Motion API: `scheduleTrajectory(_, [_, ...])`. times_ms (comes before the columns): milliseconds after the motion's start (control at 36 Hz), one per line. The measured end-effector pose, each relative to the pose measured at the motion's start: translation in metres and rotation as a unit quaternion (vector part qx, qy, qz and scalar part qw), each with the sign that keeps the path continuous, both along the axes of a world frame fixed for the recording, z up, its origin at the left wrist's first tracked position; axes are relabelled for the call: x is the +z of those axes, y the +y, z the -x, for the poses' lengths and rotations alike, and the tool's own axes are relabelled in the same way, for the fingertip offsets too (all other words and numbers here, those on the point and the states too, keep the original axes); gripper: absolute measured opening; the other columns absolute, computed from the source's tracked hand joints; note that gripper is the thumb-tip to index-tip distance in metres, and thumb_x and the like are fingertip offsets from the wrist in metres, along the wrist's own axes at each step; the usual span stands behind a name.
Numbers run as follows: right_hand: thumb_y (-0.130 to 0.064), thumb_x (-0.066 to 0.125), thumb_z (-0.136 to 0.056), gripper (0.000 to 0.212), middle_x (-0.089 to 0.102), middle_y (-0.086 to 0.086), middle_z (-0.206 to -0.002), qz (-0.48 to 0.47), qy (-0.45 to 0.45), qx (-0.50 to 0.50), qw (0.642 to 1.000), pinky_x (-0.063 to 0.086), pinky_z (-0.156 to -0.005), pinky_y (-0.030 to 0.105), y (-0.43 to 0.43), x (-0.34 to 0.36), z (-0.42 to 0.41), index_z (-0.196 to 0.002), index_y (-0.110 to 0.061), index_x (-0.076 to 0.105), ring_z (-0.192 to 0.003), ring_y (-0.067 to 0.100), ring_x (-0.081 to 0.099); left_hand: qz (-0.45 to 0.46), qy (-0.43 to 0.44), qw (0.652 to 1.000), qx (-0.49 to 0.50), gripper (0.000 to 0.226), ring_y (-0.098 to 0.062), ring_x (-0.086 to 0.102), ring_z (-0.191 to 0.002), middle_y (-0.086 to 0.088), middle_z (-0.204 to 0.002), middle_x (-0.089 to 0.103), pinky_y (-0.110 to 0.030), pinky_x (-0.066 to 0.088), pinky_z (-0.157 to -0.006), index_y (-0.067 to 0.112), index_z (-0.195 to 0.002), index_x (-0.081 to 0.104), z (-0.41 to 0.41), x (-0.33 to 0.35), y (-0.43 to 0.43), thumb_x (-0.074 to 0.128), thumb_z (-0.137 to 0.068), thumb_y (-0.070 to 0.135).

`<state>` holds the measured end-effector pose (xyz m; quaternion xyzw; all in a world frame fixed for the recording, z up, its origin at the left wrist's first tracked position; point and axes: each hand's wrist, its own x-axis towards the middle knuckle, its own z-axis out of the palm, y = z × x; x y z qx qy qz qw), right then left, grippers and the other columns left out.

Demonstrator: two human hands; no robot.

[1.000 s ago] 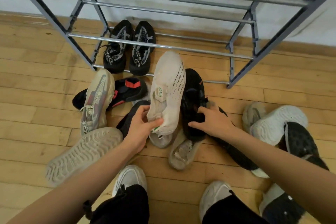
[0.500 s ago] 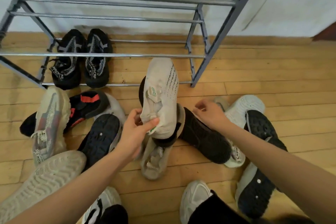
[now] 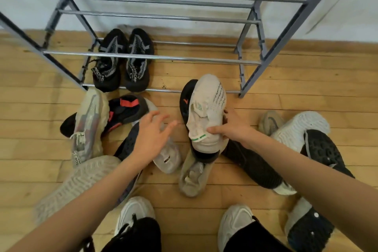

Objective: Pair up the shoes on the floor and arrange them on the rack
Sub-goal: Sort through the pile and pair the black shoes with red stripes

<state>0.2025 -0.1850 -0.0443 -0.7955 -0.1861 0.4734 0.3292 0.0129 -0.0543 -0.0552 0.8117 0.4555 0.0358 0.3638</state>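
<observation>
Left of the left hand (image 3: pixel 152 137), a grey shoe with pink streaks (image 3: pixel 88 127) lies across a black shoe with red patches (image 3: pixel 124 108). Nearer the person, a pale shoe (image 3: pixel 77 182) lies sole up. The left hand is open, fingers spread, above a light grey shoe (image 3: pixel 166 157); whether it touches it cannot be told. Beyond this hand, 2 matching black shoes (image 3: pixel 136 67) sit side by side on the lowest bars of the rack (image 3: pixel 184 58).

The right hand (image 3: pixel 231 129) grips the white knit shoe (image 3: pixel 206 108) at its heel, thumb on the collar and fingers round the far side. The shoe's toe points toward the rack. It has a green stripe at the heel collar and rows of small dark marks along its right side. A black shoe with an orange mark (image 3: pixel 186 100) lies against its left side. Right of this hand, a white-soled shoe (image 3: pixel 296 129) and a black-soled shoe (image 3: pixel 323 149) lie sole up, touching.
</observation>
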Motion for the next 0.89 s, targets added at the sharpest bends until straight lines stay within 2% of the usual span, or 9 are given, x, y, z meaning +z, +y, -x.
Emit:
scheduleTrajectory(83, [-0.031,0.085,-0.065,0.093,0.045,0.003,-0.142,0.031,-0.085,0.042,0.995,0.043,-0.102,0.041,0.005,0.001,0.001,-0.140,-0.014,0.032,-0.127,0.024,0.045,-0.014,0.149,0.988,-0.025,0.089,-0.036,0.018,-0.138,-0.016,-0.148,0.021,-0.045,0.021,-0.112,0.018,-0.145,0.023,0.033,-0.015,0.017,0.071,-0.075,0.045])
scheduleTrajectory(167, [-0.034,0.082,-0.068,0.088,0.045,0.010,-0.139,0.057,-0.186,0.102,0.975,0.039,-0.100,0.039,0.013,0.006,0.009,-0.138,-0.009,0.034,-0.127,0.029,0.042,0.031,0.177,0.983,-0.035,0.104,-0.039,0.021,-0.137,-0.017,-0.149,0.019,-0.048,0.029,-0.110,0.025,-0.147,0.009,0.050,-0.026,0.022,0.075,-0.069,0.045])
scheduleTrajectory(278, [-0.020,0.077,-0.075,0.064,0.051,0.018,-0.129,0.039,-0.227,0.142,0.963,0.039,-0.093,0.039,0.020,0.012,0.020,-0.126,-0.002,0.043,-0.118,0.034,0.047,-0.017,0.152,0.988,-0.006,0.108,-0.041,0.030,-0.129,-0.018,-0.140,0.025,-0.050,0.039,-0.099,0.032,-0.144,0.010,0.059,-0.025,0.025,0.078,-0.062,0.047])
scheduleTrajectory(417, [-0.028,0.079,-0.072,0.088,0.039,0.012,-0.143,0.053,-0.184,0.099,0.977,0.038,-0.105,0.042,0.014,0.005,0.015,-0.141,-0.009,0.028,-0.130,0.030,0.038,-0.073,0.136,0.986,0.061,0.104,-0.042,0.033,-0.126,-0.017,-0.135,0.029,-0.051,0.042,-0.094,0.032,-0.143,0.012,0.085,-0.020,0.037,0.075,-0.063,0.053])
scheduleTrajectory(500, [-0.025,0.079,-0.073,0.086,0.042,0.011,-0.142,0.041,-0.171,0.092,0.980,0.039,-0.105,0.044,0.013,0.006,0.017,-0.140,-0.008,0.030,-0.129,0.030,0.040,-0.055,0.144,0.983,0.095,0.107,-0.043,0.030,-0.130,-0.020,-0.138,0.027,-0.054,0.039,-0.100,0.028,-0.146,0.012,0.097,-0.020,0.049,0.078,-0.064,0.049])
scheduleTrajectory(611, [-0.020,0.079,-0.073,0.078,0.046,0.014,-0.138,0.028,-0.187,0.102,0.977,0.041,-0.097,0.038,0.016,0.008,0.021,-0.136,-0.005,0.036,-0.124,0.031,0.045,-0.036,0.153,0.983,0.096,0.110,-0.043,0.024,-0.135,-0.022,-0.145,0.023,-0.056,0.035,-0.104,0.025,-0.149,0.006,0.100,-0.025,0.055,0.076,-0.068,0.050])
scheduleTrajectory(778, [-0.024,0.079,-0.073,0.089,0.038,0.014,-0.144,0.049,-0.189,0.090,0.977,0.037,-0.106,0.046,0.015,0.007,0.023,-0.142,-0.004,0.027,-0.131,0.031,0.037,-0.042,0.191,0.979,0.060,0.109,-0.043,0.021,-0.138,-0.024,-0.153,0.009,-0.051,0.029,-0.108,0.022,-0.150,-0.007,0.098,-0.031,0.048,0.066,-0.076,0.055])
scheduleTrajectory(833, [-0.024,0.079,-0.073,0.088,0.039,0.015,-0.143,0.049,-0.198,0.086,0.975,0.038,-0.106,0.045,0.015,0.006,0.024,-0.141,-0.003,0.028,-0.130,0.031,0.038,-0.065,0.184,0.980,0.046,0.097,-0.038,0.019,-0.141,-0.019,-0.155,0.013,-0.048,0.027,-0.110,0.022,-0.151,0.000,0.107,-0.030,0.050,0.058,-0.082,0.057])
scheduleTrajectory(889, [-0.023,0.079,-0.073,0.084,0.042,0.015,-0.141,0.043,-0.201,0.081,0.975,0.039,-0.105,0.044,0.015,0.005,0.026,-0.140,-0.003,0.031,-0.130,0.031,0.040,-0.107,0.170,0.978,0.049,0.082,-0.034,0.023,-0.140,-0.014,-0.153,0.023,-0.048,0.030,-0.111,0.018,-0.149,0.016,0.118,-0.027,0.049,0.056,-0.085,0.053])
